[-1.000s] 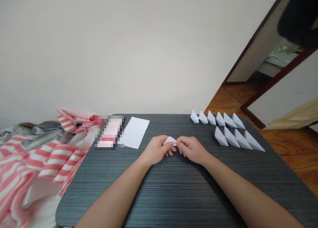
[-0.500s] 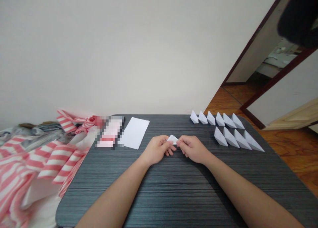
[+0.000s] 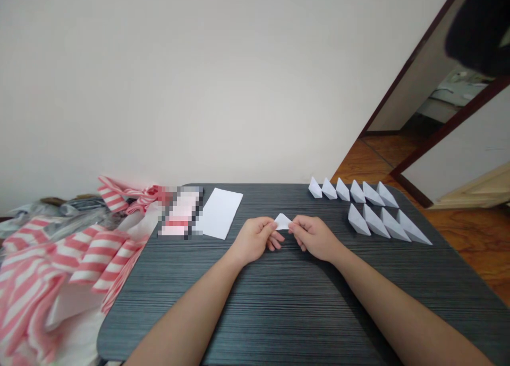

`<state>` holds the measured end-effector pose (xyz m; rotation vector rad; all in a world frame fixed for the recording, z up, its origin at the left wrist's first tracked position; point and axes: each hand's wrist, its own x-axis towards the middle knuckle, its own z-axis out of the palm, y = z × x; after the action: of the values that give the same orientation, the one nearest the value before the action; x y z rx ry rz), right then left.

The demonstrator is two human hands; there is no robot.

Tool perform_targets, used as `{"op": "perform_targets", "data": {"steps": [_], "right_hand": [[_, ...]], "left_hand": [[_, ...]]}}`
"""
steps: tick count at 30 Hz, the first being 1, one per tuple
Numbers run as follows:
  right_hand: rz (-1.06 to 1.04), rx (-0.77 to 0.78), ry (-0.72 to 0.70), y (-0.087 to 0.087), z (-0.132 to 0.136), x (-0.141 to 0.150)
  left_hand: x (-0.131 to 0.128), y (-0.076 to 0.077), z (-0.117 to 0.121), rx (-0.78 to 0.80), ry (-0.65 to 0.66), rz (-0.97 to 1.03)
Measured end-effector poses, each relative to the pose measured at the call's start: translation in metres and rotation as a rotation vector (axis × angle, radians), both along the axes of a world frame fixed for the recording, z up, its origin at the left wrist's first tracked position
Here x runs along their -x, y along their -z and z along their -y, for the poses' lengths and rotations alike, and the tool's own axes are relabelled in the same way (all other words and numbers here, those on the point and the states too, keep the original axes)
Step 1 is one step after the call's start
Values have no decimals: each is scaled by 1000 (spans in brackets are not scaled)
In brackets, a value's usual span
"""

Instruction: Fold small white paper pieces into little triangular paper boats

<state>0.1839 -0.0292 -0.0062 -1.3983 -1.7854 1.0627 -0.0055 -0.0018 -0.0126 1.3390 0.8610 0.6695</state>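
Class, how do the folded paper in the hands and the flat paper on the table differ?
The folded paper is small and peaked; the flat paper is larger, with straight edges. The left hand and right hand hold the folded paper; the flat paper lies untouched. Both are white.

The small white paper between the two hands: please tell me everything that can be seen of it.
The small white paper looks folded and matte, roughly triangular, its blunt peak toward the picture's top. The left hand pinches its left corner, the right hand its right corner, over the dark table. Single creases are too small to tell.
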Motion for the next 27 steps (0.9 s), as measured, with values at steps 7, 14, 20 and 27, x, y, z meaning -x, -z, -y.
{"op": "perform_targets", "data": {"steps": [7, 14, 20, 27], "right_hand": [[86, -61, -81, -3, 2, 5], [30, -45, -87, -3, 2, 6], [49, -32, -98, -7, 4, 5], [26, -32, -123, -5, 4, 5]], "left_hand": [[1, -3, 3, -118, 67, -45], [2, -1, 2, -110, 57, -55], [1, -3, 2, -75, 47, -8], [1, -3, 1, -66, 10, 38]]}}
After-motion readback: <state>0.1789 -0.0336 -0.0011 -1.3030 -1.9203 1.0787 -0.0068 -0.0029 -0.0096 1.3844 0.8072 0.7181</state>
